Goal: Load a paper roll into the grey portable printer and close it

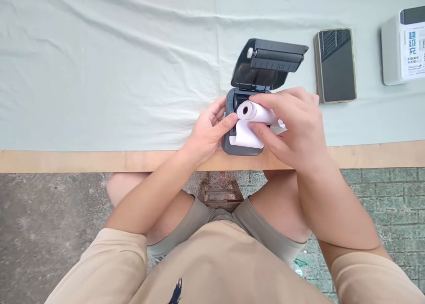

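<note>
A dark grey portable receipt printer (241, 151) lies at the table's near edge with its black lid (259, 74) swung up. My left hand (212, 125) grips the printer's left side, its thumb reaching over the rim beside the paper. Between the thumb and fingers of my right hand (292, 122) is a white paper roll (260, 112), tilted over the printer's open bay. A loose strip of paper (248, 135) hangs from the roll across the front of the printer. Whether the roll touches the bay floor is hidden.
A pale green cloth (116, 74) covers the table, leaving a wooden front edge (83, 161) bare. To the right lies a dark-screened phone (338, 67) on its back. Farther right stands a white box (393, 51) with a printed label, cut off by the frame.
</note>
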Motion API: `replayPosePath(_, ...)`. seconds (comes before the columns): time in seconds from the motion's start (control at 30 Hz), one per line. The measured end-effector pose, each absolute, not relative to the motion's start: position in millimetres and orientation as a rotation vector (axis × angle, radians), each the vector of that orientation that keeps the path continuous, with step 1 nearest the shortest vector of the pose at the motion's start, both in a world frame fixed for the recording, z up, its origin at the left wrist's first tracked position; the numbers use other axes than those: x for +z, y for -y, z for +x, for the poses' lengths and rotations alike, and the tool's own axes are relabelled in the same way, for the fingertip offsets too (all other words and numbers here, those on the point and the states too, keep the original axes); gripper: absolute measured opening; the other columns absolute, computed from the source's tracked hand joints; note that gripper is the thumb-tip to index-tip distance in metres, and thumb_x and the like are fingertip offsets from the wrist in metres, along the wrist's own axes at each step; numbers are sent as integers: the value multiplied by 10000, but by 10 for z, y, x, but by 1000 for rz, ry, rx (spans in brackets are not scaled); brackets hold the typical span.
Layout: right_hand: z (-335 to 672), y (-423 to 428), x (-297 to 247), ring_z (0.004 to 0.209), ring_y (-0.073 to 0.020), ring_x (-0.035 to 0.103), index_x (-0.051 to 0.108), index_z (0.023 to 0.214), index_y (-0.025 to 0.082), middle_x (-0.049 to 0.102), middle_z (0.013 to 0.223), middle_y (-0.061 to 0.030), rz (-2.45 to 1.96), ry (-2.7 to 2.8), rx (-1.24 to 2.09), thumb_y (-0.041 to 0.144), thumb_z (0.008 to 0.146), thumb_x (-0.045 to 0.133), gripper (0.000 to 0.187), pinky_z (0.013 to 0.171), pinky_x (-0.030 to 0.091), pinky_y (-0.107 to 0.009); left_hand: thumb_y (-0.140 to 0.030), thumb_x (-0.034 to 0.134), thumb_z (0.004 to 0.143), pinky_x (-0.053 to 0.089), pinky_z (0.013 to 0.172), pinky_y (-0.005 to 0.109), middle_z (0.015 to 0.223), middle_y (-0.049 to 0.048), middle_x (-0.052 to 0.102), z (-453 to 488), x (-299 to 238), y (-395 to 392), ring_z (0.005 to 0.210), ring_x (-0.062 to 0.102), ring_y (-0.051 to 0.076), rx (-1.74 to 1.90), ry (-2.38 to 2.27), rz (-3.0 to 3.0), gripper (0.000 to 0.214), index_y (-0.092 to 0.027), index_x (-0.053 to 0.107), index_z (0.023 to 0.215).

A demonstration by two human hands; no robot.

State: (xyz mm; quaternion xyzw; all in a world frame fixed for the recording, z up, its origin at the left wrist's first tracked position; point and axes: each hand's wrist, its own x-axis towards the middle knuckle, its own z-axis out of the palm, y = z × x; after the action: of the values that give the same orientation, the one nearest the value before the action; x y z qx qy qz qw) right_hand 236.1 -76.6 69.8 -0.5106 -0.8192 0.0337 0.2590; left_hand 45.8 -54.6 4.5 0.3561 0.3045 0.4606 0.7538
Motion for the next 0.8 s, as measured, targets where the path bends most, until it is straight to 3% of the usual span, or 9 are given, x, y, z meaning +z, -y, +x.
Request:
replayPosePath(0.1, 2354, 739, 636, 1094, -305, 696, 703, 1220, 282, 791, 1078, -33, -1337, 2229, -8, 243, 998, 644, 233, 860, 412, -459, -495, 877, 869, 513, 1231, 360, 1500, 82, 687, 457, 65, 552, 1506, 578, 271, 983, -653, 780, 618, -201, 637, 1357)
replayPosePath(0.23, 2380, 694, 673, 1175, -311, 703, 679, 1282, 250, 765, 1248, -74, -1296, 2183, -44, 322, 1013, 648, 279, 904, 439, -462, -522, 876, 859, 548, 1172, 356, 1466, 95, 698, 460, 123, 560, 1465, 606, 280, 977, -651, 753, 650, -189, 618, 1354)
replayPosePath(0.4, 2443, 753, 771, 1008, -246, 696, 646, 961, 271, 738, 934, -1, -1066, 2255, 8, 356, 1004, 675, 100, 865, 399, -448, -498, 916, 795, 585, 1084, 326, 1478, 115, 679, 450, 106, 544, 1445, 615, 299, 959, -647, 777, 702, -184, 597, 1336)
replayPosePath(0.5, 2453, 834, 700, 1080, -244, 704, 608, 928, 271, 764, 957, 30, -1066, 2402, 40, 329, 990, 696, 123, 864, 365, -452, -482, 978, 687, 596, 1062, 352, 1478, 114, 669, 438, 5, 532, 1391, 652, 312, 944, -676, 846, 956, -232, 487, 1468)
replayPosePath(0.63, 2491, 884, 625, 1121, -267, 724, 605, 970, 290, 781, 1014, 26, -1109, 2414, 91, 381, 1000, 664, 113, 899, 397, -468, -494, 994, 655, 581, 1120, 484, 1555, 125, 597, 429, -99, 536, 1393, 652, 367, 925, -723, 919, 1207, -318, 286, 1617)
replayPosePath(0.73, 2553, 819, 674, 1068, -286, 729, 632, 1028, 305, 756, 1079, -24, -1076, 2154, 5, 403, 960, 673, 126, 906, 486, -480, -489, 1006, 635, 555, 1166, 533, 1553, 131, 592, 423, -119, 527, 1445, 611, 409, 939, -707, 951, 1175, -319, 353, 1597)
replayPosePath(0.8, 2593, 746, 725, 1247, -335, 675, 660, 1178, 321, 706, 1308, -77, -1126, 1979, -77, 414, 954, 664, 243, 1008, 522, -513, -464, 1007, 634, 570, 1147, 527, 1533, 126, 612, 416, -122, 512, 1430, 623, 409, 933, -705, 968, 1129, -322, 399, 1575)
